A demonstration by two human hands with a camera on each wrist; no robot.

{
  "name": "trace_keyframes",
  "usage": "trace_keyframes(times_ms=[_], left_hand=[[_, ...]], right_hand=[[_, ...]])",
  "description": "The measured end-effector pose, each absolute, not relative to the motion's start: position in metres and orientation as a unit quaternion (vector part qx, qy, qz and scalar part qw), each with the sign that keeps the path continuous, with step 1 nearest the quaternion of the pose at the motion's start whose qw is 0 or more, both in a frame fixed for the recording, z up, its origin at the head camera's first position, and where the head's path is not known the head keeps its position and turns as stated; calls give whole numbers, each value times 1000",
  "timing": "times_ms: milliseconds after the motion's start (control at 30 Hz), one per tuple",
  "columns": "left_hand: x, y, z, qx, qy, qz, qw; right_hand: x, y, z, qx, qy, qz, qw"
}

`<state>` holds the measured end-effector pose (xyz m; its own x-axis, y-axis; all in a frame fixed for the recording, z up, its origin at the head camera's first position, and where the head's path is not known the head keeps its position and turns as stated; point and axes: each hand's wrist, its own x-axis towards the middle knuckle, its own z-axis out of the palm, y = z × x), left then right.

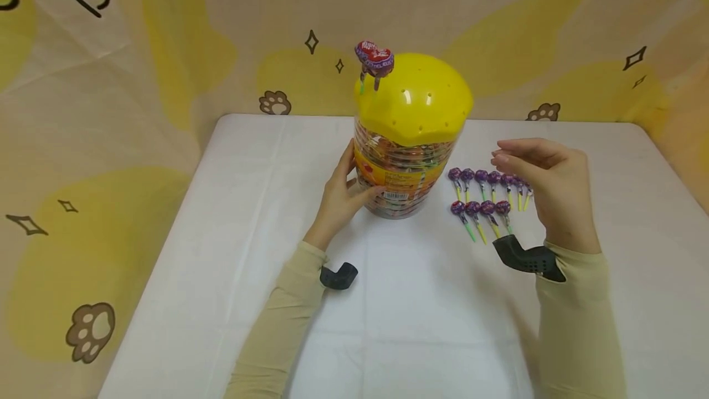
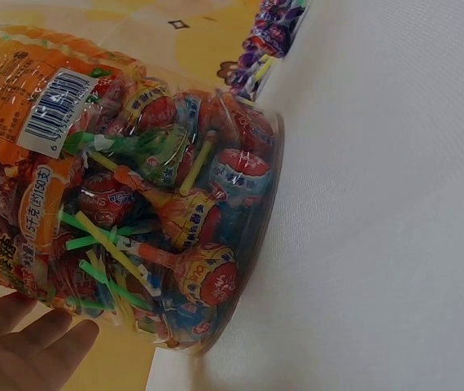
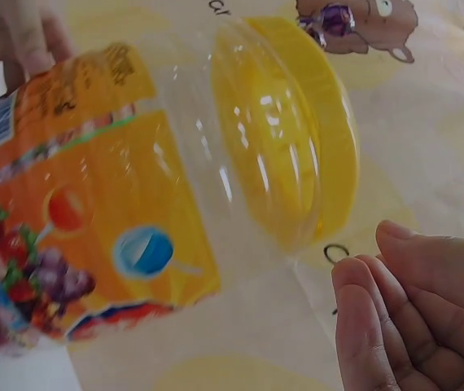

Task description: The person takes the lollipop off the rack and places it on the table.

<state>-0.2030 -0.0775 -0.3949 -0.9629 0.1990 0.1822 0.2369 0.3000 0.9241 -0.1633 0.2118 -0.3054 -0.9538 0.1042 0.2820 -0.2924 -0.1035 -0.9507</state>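
A clear plastic jar (image 1: 402,168) of wrapped lollipops, with an orange label and a domed yellow lid (image 1: 421,100), stands tilted on the white table. Two purple-wrapped lollipops (image 1: 378,61) stick up from small holes at the lid's left side. My left hand (image 1: 344,197) grips the jar low on its left, thumb across the label near the barcode (image 2: 57,112). To the right of the jar, my right hand (image 1: 554,186) is raised with fingers bent loosely and nothing between them. In the right wrist view its fingertips (image 3: 354,277) are apart from the lid.
Two rows of purple lollipops (image 1: 487,207) lie on the table right of the jar, partly hidden behind my right hand. A patterned yellow and cream cloth (image 1: 199,48) hangs behind the white table (image 1: 388,337). Each wrist wears a black camera mount (image 1: 526,256).
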Motion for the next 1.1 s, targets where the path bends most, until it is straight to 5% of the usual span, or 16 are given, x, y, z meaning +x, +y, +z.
trace_keyframes(times_ms=[1100], left_hand=[[-202,-77,-395,-132,-804,-579,14]], right_hand=[[-186,122,-241,135,-656,730,135]])
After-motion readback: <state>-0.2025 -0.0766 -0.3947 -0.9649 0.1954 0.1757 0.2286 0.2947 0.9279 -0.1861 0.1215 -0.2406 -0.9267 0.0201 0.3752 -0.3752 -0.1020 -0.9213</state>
